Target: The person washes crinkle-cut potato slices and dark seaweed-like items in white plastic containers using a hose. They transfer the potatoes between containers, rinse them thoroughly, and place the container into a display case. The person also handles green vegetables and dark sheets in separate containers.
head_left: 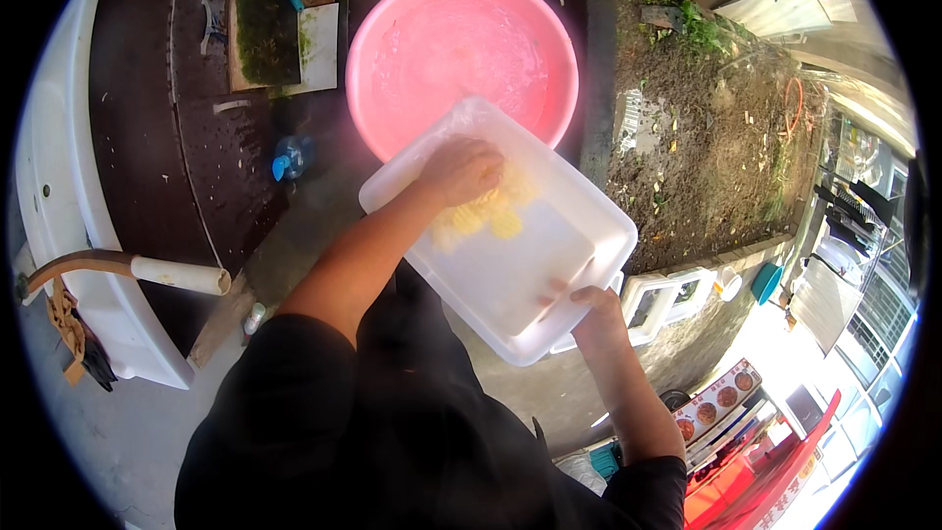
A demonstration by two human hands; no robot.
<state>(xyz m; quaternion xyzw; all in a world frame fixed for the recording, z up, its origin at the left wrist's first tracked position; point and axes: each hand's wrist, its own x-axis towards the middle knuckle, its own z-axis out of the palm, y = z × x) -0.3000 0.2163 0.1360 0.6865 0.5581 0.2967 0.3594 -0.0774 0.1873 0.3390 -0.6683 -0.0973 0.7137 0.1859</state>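
A translucent white plastic tub [549, 172] is tilted, its far corner over the rim of a pink basin [358, 88] of water. Some pale yellow slices [505, 225], which look like potato, lie in the tub. Inside it, my left hand [461, 174] has its fingers curled at the slices; the palm side is hidden. My right hand [599, 312] grips the tub's near right edge, fingers showing dimly through the plastic.
A blue plastic bottle [291, 158] stands left of the basin. At the far left are a white sink [147, 334] and a curved pipe [182, 275]. Bare soil [706, 157] lies to the right, with white frames [653, 304] near its lower edge.
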